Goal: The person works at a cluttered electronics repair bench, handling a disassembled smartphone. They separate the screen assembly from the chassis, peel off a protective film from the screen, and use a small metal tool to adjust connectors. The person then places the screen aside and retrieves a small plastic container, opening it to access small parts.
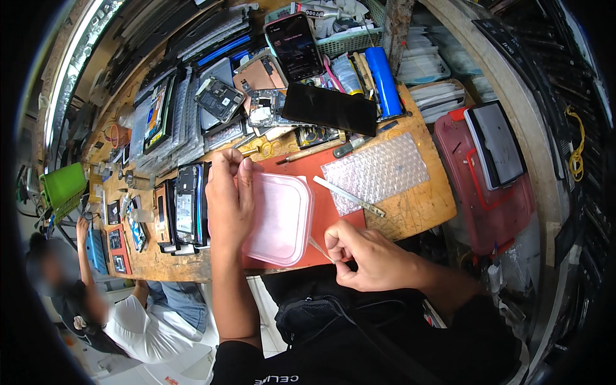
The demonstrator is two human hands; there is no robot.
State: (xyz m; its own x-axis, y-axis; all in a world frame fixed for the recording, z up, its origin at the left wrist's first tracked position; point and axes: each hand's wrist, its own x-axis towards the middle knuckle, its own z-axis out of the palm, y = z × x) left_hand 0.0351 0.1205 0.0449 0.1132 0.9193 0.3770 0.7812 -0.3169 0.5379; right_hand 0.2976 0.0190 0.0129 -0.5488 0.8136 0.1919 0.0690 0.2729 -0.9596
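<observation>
A lidded plastic box [279,218], pinkish and see-through, is tilted over the orange-red mat [330,205]. My left hand [232,192] grips its left side, thumb and fingers closed on the edge. By the box's lower right corner, my right hand [359,253] pinches a thin pale strip [321,249], stretched taut from the box; it looks like a rubber band. What the box holds cannot be made out through the cloudy lid. Beyond it lie a thin light-coloured stick [350,196] and a sheet of bubble wrap [378,170].
A dark phone [329,109] lies on opened phones and parts at the back; a lit phone [294,48] leans behind. Stacked phones [186,202] stand left of my left arm. A blue cylinder [384,82] is back right. Another person [83,301] sits at the left.
</observation>
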